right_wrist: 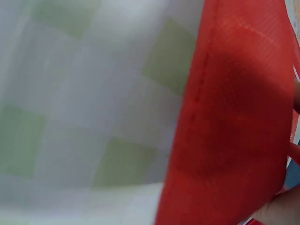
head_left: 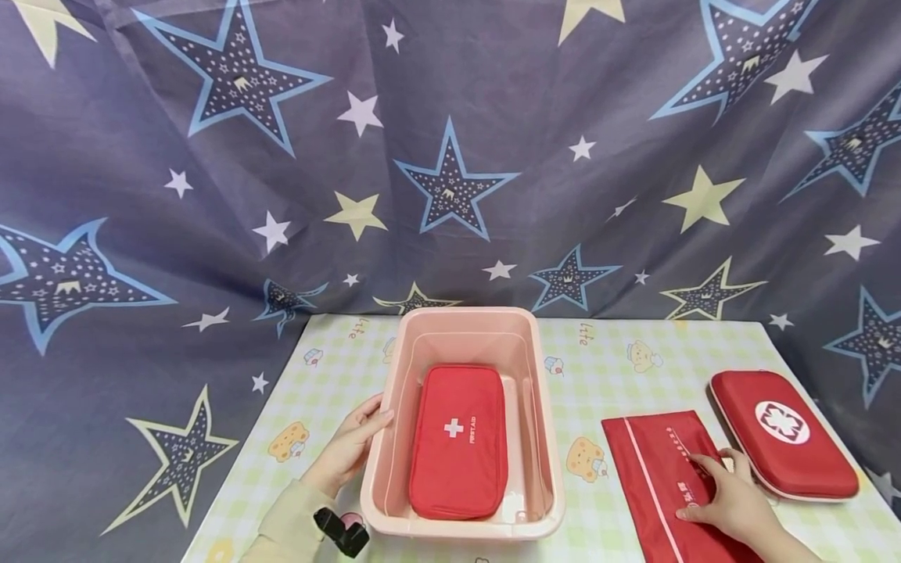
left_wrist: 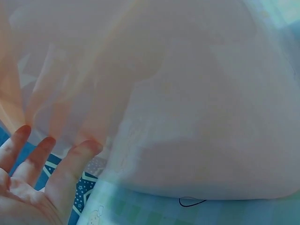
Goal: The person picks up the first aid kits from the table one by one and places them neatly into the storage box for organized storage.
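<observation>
A pink plastic bin [head_left: 394,375] stands in the middle of the table with a red first-aid pouch [head_left: 457,442] lying flat inside it. My left hand [head_left: 352,446] touches the bin's left wall with straight fingers; the left wrist view shows those fingers [left_wrist: 33,178] against the blurred pink wall [left_wrist: 187,117]. My right hand [head_left: 725,493] rests with spread fingers on the right edge of a flat red bag [head_left: 647,461] on the table. In the right wrist view the red bag [right_wrist: 234,117] fills the right half, over the checked cloth [right_wrist: 84,93].
A red hard case [head_left: 781,430] with a white emblem lies at the table's right edge, just beyond my right hand. The table wears a green-checked cloth [head_left: 598,367] with bear prints. A star-patterned curtain [head_left: 450,156] hangs behind and to both sides.
</observation>
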`<state>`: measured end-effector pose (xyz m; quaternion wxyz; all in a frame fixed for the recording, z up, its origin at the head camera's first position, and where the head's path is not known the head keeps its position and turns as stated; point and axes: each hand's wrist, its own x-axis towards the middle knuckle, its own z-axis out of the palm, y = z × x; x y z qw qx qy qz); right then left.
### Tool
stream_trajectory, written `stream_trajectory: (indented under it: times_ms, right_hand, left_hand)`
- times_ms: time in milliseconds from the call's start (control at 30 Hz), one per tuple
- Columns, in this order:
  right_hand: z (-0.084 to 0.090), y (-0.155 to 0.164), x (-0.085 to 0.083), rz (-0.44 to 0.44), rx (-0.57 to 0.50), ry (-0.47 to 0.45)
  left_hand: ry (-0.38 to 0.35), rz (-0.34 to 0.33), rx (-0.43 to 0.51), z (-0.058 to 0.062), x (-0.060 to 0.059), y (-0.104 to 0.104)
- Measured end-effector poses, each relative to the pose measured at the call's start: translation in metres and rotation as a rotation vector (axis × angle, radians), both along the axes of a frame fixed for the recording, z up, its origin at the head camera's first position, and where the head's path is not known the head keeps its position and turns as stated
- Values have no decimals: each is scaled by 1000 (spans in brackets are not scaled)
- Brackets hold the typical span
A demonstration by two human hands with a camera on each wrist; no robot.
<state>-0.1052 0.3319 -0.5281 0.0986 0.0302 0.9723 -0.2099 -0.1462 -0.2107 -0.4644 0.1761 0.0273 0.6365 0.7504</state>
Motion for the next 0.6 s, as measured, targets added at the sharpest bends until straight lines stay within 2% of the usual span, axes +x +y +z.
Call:
stream_trajectory:
  times_ms: [367, 467, 600]
  right_hand:
    - [3, -3, -5, 0, -51, 18]
    - [4, -4, -6, -12, -55, 60]
    - [4, -6, -7, -18, -51, 175]
  left_hand:
    - [-12, 6, 5, 1, 1, 1]
    - [-12, 8, -1, 1, 0, 1]
    - [-13, 13, -8, 2, 0, 2]
